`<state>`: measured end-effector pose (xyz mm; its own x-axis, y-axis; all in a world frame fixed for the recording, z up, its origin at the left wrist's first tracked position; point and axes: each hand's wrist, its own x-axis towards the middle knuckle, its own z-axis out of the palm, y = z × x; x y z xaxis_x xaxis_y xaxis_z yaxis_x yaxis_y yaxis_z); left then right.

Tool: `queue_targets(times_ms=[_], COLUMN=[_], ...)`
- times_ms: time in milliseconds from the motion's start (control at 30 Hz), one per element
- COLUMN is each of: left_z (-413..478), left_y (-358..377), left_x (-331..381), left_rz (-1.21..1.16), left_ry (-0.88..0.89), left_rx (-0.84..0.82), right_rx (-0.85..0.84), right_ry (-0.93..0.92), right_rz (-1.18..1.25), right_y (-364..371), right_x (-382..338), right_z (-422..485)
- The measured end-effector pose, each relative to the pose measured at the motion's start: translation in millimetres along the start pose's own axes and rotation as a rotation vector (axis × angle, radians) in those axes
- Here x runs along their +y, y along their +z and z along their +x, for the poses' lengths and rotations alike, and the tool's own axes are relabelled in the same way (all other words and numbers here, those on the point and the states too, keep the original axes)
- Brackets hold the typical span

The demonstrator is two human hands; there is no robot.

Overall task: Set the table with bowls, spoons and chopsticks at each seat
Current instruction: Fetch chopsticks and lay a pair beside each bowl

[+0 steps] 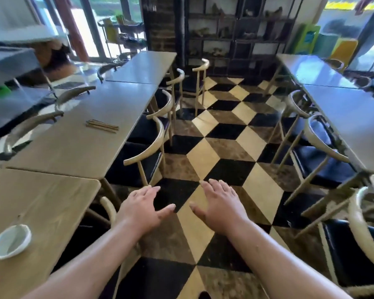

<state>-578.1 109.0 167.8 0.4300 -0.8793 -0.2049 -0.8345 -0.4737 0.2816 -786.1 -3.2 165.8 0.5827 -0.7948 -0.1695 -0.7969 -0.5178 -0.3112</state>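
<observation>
Reaching forward over the aisle, both arms bare, palms down. Left hand (pixel 146 207) flat and spread, fingers apart, holding nothing, hanging above the checkered floor (pixel 205 156) just beside the corner of the nearest wooden table (pixel 52 197). Right hand (pixel 219 205) the same: wide open, empty, a little apart from the left one, also above the floor tiles. On the nearest table, close to its near left part, one white bowl (pixel 10 241), upright, with something thin and pale inside, perhaps a spoon, too blurred to say. On the next table (pixel 78 147) of the same row, a small bundle of chopsticks (pixel 102 125) lying flat together, near the aisle-side edge, well apart from the bowl and from both hands. Along this row, light wooden chairs (pixel 148 152) with curved backs and dark seats, pushed near the table edges. On the right side of the aisle, a second row of tables (pixel 352 124) with similar chairs. At the far end, dark shelves (pixel 235 33) with small objects, not clear enough to name.
</observation>
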Motion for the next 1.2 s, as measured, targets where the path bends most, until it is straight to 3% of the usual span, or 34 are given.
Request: queue_targets(times_ms=[233,433,800,1033,1200], left_z=[104.2,174.0,388.8,507.7,558.3], left_y=[-50.2,-61.6,-51.2,-96.0,-129.1], left_x=[-4.4,-24.9,-75.4,-121.4,-152.7], left_rz=[-0.050,-0.119,-0.260,-0.254,-0.240], left_ry=[-0.172,-0.314,-0.346,-0.398,-0.506], left_rx=[0.116,0.141,0.077,0.080,0.128], right_rx=[0.009,-0.036,-0.146,-0.154,-0.184], right_ry=[-0.252,-0.412,-0.442,-0.432,-0.548], right_rz=[-0.050,-0.079,-0.234,-0.194,-0.181], right_y=[-65.1,-71.7,-50.2,-65.4,-70.1], right_x=[-19.9,-45.8,-63.2,-90.4,-139.6], right_z=[159.5,261.0,470.0,605.1,694.3])
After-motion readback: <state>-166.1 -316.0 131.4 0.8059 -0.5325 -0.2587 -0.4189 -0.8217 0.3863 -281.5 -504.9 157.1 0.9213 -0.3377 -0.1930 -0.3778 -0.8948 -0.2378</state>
